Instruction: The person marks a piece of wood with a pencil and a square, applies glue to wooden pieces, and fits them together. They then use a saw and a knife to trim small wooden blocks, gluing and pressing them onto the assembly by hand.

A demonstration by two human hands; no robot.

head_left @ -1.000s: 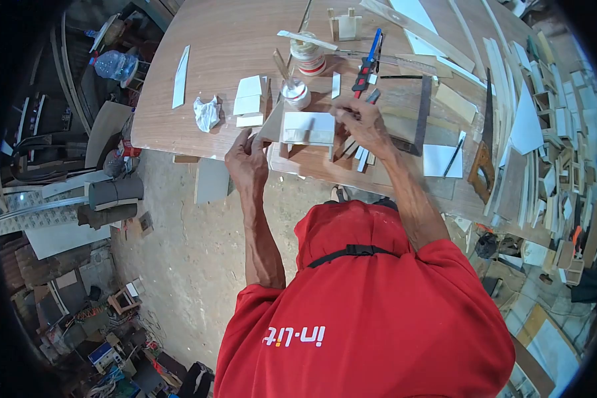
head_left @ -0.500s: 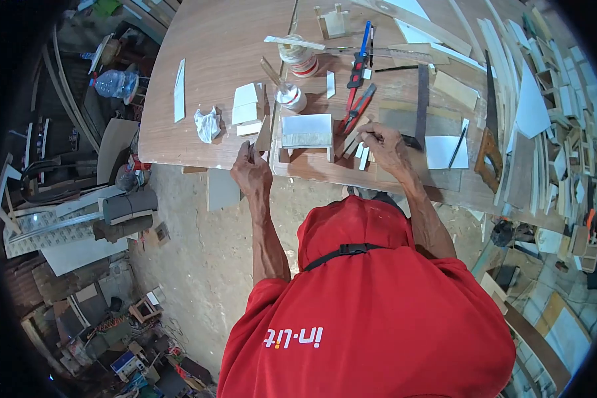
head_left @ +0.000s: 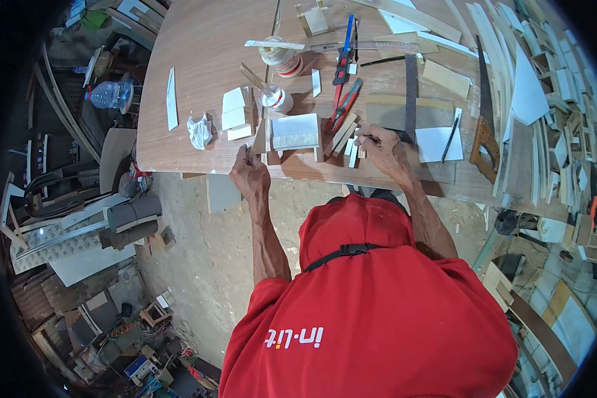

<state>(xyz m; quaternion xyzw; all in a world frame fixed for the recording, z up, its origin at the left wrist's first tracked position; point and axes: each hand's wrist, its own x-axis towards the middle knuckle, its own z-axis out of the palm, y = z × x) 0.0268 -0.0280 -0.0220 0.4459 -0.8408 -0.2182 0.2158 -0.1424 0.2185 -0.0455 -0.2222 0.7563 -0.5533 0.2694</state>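
My left hand [head_left: 251,174] is at the table's front edge, its fingers pinching a thin wooden piece [head_left: 260,137] that stands up beside the left side of a small wooden model [head_left: 295,132]. The model has a white sloping top, a ribbed front strip and short legs. My right hand [head_left: 385,151] is to the right of it, fingers curled together over a few short wood strips [head_left: 351,149]; whatever is between those fingertips is too small to make out. Behind the strips lie red-handled pliers [head_left: 346,109]. A white glue pot [head_left: 276,99] with a stick in it stands behind the model.
A larger jar [head_left: 286,65], a second white-topped block [head_left: 235,113], a crumpled cloth [head_left: 199,132] and a blue-and-red cutter [head_left: 342,63] are on the table. At right lie a handsaw [head_left: 485,149], a pencil [head_left: 452,136] on white card and stacked wood strips [head_left: 524,159].
The view has shifted, so the table items appear farther left. The thin wooden piece in my left hand is now closer to the model's left side. My right hand stays by the strips.
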